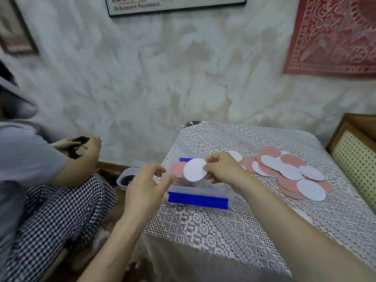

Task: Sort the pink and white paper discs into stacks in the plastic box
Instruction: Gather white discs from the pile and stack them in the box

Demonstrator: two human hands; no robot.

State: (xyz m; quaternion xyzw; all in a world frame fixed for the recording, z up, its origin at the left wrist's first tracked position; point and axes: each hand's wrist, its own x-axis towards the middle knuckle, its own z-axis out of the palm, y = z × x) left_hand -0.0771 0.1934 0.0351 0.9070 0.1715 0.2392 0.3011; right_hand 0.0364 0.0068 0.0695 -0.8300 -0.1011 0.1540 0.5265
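A clear plastic box (200,191) with blue clips stands near the left edge of the lace-covered table. Inside it a stack topped by a pink disc (177,167) shows at the left. My right hand (223,169) pinches a white paper disc (195,169) by its right edge and holds it just above the box. My left hand (145,181) hovers left of the box with fingers spread and holds nothing. A loose pile of pink and white discs (289,171) lies on the table to the right of the box.
The table (203,224) wears a white lace cloth. Another person in checked trousers (61,204) sits at the left, handling something dark. A small white bowl (127,178) sits on the floor beside the table. A wooden cane-backed piece of furniture (358,157) stands at the right.
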